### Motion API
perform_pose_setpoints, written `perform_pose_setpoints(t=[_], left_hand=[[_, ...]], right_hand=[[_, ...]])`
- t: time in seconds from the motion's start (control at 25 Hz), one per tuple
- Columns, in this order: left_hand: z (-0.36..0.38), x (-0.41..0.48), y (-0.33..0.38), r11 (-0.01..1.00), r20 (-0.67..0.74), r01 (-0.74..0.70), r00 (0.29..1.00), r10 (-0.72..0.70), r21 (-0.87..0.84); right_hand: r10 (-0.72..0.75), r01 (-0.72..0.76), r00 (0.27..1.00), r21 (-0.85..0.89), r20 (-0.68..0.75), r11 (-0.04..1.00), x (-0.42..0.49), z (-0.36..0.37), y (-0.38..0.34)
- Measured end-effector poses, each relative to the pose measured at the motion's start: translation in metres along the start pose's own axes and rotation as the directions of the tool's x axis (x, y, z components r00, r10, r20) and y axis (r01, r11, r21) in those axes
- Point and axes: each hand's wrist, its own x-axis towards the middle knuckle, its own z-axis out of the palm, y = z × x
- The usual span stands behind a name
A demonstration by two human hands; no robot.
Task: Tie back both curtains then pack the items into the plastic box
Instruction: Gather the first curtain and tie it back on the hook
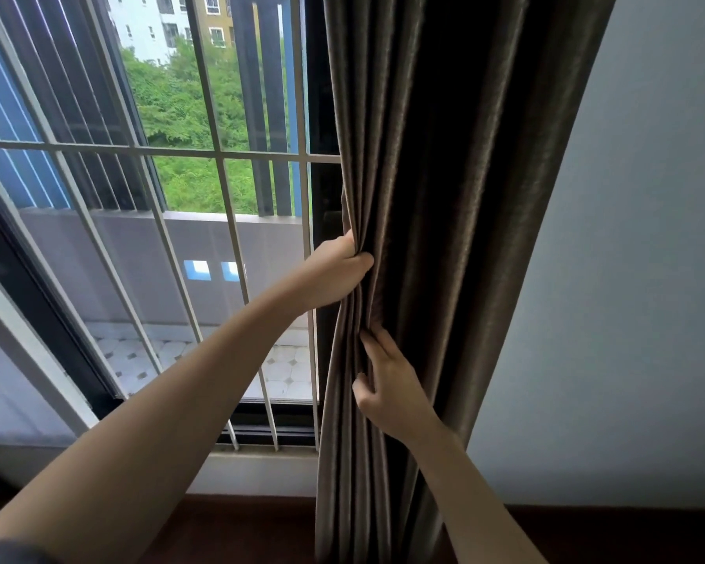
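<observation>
The left hand (338, 274) grips the curtain (444, 197) edge at centre; the right hand (387, 384) pinches its folds at 5 o'clock, beside the window bars (220, 177).

The curtain (444, 197) on the right is brown woven cloth with a soft sheen on its folds. The window bars (220, 153), left, look like pale painted metal, smooth. The wall (627, 278) at right is matt; the near floor (241, 531) looks like dark wood.

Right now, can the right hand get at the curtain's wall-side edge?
Probably yes: the right hand holds the curtain by its front folds, nothing stands between it and that edge, and the left hand grips only the window-side edge.
</observation>
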Motion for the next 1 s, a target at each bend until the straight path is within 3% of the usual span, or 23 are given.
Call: perform_pose_setpoints(t=[0.16,0.28,0.32,0.36,0.44,0.48,0.52,0.6,0.76,0.84,1.0], left_hand=[[0.006,0.002,0.004,0.999,0.063,-0.028,0.998,0.031,-0.042],[0.014,0.007,0.000,0.978,-0.033,-0.116,0.992,0.123,0.171],[0.016,0.008,-0.002,0.962,-0.076,-0.121,0.987,0.144,0.245],[0.017,0.008,-0.002,0.959,-0.106,-0.117,0.983,0.148,0.258],[0.017,0.006,-0.004,0.967,-0.123,-0.108,0.983,0.139,0.232],[0.016,0.005,-0.004,0.972,-0.127,-0.107,0.983,0.136,0.211],[0.016,0.003,-0.004,0.978,-0.121,-0.107,0.984,0.130,0.182],[0.015,-0.003,-0.004,0.978,-0.117,-0.138,0.981,0.157,0.157],[0.011,-0.007,-0.006,0.986,-0.115,-0.138,0.982,0.148,0.092],[0.009,-0.003,-0.009,0.990,-0.101,-0.115,0.987,0.122,0.078],[0.010,0.006,-0.014,0.991,-0.096,-0.104,0.989,0.111,0.080]], right_hand=[[-0.001,0.000,1.000,0.017,0.027,1.000,-0.003,0.002,-0.003],[0.003,0.006,0.994,-0.080,0.105,0.997,-0.007,-0.008,-0.002],[-0.028,0.026,1.000,-0.118,-0.015,0.993,-0.005,-0.012,0.000],[-0.059,0.023,0.971,-0.153,-0.233,0.988,-0.003,-0.018,0.001],[-0.013,-0.058,0.787,-0.096,-0.617,0.994,0.005,-0.034,0.001],[0.047,-0.100,0.741,-0.042,-0.670,0.994,0.011,-0.045,-0.001],[0.096,-0.137,0.750,-0.012,-0.655,0.990,0.019,-0.054,-0.002],[0.111,-0.149,0.846,-0.032,-0.522,0.988,0.035,-0.063,0.002],[-0.012,0.010,0.979,-0.010,-0.206,1.000,0.033,-0.042,0.012],[-0.048,0.049,0.997,0.013,-0.060,0.999,0.022,-0.021,0.013],[-0.063,0.064,0.997,-0.030,0.039,0.998,0.015,0.001,0.022]])
